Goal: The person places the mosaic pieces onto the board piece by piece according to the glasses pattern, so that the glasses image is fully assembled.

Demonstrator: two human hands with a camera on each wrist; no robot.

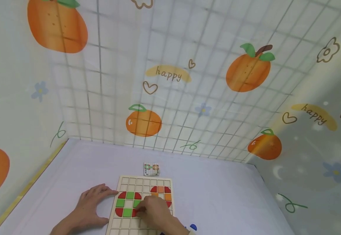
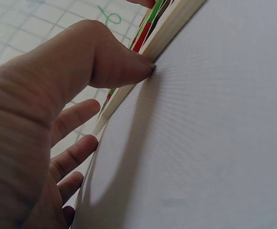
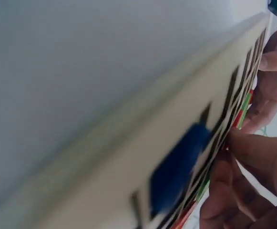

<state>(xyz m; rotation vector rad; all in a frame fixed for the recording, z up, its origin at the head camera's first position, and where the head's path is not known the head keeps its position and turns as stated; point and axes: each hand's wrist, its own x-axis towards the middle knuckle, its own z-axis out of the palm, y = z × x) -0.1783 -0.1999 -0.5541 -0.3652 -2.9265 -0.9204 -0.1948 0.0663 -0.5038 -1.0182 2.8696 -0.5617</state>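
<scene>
A wooden grid board [image 1: 147,182] lies on the white table. On its left part, red and green tiles [image 1: 126,203] form a round pattern; red and orange tiles [image 1: 161,190] sit to the right. My left hand [image 1: 98,200] lies flat on the table with straight fingers touching the board's left edge. In the left wrist view its thumb [image 2: 128,67] presses the board's rim [image 2: 174,26]. My right hand [image 1: 152,211] rests on the board with curled fingers pinching a red tile [image 1: 134,212] at the pattern's lower right corner; the right wrist view shows those fingers [image 3: 252,152] at the tiles.
A small pattern card [image 1: 151,168] lies on the table just beyond the board. A blue piece [image 1: 193,227] lies by my right wrist and shows as a blue blur [image 3: 176,167] in the right wrist view. Printed fabric walls close in the table on three sides.
</scene>
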